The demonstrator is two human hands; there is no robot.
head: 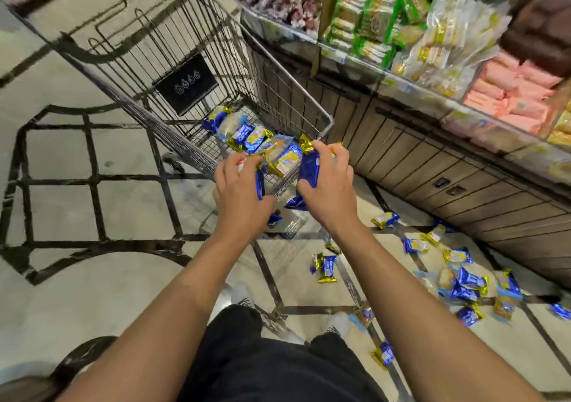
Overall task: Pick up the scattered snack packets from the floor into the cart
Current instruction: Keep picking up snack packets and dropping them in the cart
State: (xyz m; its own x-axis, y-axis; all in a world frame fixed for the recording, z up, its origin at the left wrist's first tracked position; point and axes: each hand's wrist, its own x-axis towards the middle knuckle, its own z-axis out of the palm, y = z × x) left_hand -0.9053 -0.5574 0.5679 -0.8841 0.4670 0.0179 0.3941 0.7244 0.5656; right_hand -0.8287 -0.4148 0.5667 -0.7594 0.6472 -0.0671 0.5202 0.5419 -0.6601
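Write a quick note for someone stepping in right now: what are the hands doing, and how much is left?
Left hand and right hand: each grips blue packets at the cart rim.
Done: several packets lie in the cart.
Left: drop both handfuls in, then gather the many floor packets by the shelf on the right.

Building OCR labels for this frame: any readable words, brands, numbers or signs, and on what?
No text reads legibly.
Black placard on the cart: a row of small white icons, no words.
Blue and gold snack packets in the cart and on the floor: printed panels, blurred.
Packets in the left hand and right hand: print hidden or blurred.
Shelf goods and edge tags: blurred.
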